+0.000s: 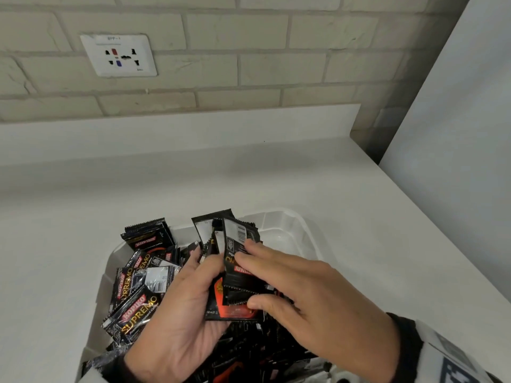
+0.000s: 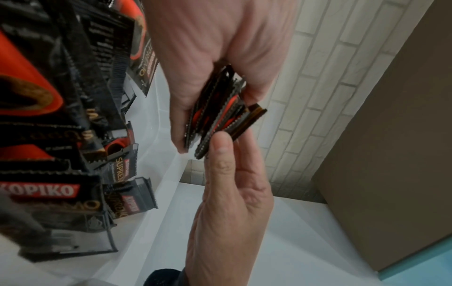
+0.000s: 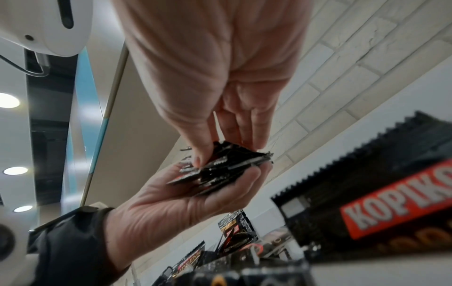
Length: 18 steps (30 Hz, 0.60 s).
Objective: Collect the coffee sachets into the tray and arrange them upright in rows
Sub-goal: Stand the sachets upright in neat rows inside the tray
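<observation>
Blurred against the right wrist lens, one sachet (image 3: 381, 211) reads only "KOPIK", its edge cut off. Both hands clamp a fanned stack of sachets (image 1: 235, 275) above the tray (image 1: 287, 230): left hand (image 1: 177, 313) cupping beneath, right hand (image 1: 309, 294) pinching on top. Loose sachets (image 1: 138, 299) in the tray read "KOPIKO SUPREMO" (smaller print illegible); the tray's near end is hidden.

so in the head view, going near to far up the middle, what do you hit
right hand → bunch of sachets held in both hands → tray's far rim → bare white counter → brick wall
</observation>
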### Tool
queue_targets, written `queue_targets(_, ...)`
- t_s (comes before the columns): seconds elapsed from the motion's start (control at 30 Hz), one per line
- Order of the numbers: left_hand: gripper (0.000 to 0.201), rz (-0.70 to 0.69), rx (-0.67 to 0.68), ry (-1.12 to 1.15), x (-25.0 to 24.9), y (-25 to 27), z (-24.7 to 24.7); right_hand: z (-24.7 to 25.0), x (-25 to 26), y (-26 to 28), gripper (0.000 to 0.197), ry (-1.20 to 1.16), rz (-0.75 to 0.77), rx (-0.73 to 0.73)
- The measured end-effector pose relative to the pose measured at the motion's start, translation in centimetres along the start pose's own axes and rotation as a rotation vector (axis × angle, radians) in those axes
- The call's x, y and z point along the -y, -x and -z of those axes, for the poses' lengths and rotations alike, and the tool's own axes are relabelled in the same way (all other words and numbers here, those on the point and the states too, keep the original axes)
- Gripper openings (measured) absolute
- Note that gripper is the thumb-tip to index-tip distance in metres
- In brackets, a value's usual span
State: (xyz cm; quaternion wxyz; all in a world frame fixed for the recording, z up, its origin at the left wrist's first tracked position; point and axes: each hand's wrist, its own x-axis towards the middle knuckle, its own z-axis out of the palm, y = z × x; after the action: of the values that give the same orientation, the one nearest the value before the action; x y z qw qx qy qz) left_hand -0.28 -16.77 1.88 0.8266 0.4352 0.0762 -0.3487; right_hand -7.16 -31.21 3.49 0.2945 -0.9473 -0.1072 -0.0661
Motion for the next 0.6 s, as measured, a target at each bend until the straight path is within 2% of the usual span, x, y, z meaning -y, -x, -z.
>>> queue_targets(0.07, 0.089, 0.011, 0.065, 0.01, 0.0, -0.3, -0.5, -0.7, -0.3, 0.0, 0.056, -0.022, -0.011, -0.03)
queue_targets(0.13, 0.101, -0.018, 0.008, -0.05, 0.2, -0.3, -0.3, -0.4, -0.4, 0.1, 0.058, -0.068, 0.005, 0.011)
queue_targets(0.2, 0.093, -0.026, 0.017, -0.071, -0.1, -0.3, -0.8, 0.2, -0.2, -0.2, 0.051, -0.168, -0.009, 0.019)
queue_targets(0.33, 0.094, -0.027, 0.056, -0.144, -0.5, -0.3, -0.7, 1.9, -0.8, -0.8, 0.028, -0.297, -0.115, 0.001)
queue_targets(0.43, 0.084, -0.056, 0.036, -0.153, -1.3, -0.2, -0.5, 4.1, -2.4, -2.5, 0.028, -0.527, -0.269, -0.251)
queue_targets(0.5, 0.085, -0.069, 0.043, -0.125, -1.9, 0.0, -0.1, 5.7, -3.7, -3.8, 0.024, -0.576, -0.341, -0.331)
queue_targets(0.57, 0.068, -0.102, 0.033, -0.088, -2.5, 0.4, 0.2, 6.4, -5.1, -5.3, 0.019, -0.485, -0.358, -0.261)
queue_targets(0.6, 0.068, -0.119, 0.017, -0.083, -2.6, 0.5, 0.3, 6.4, -5.7, -6.0, 0.017, -0.414, -0.365, -0.198)
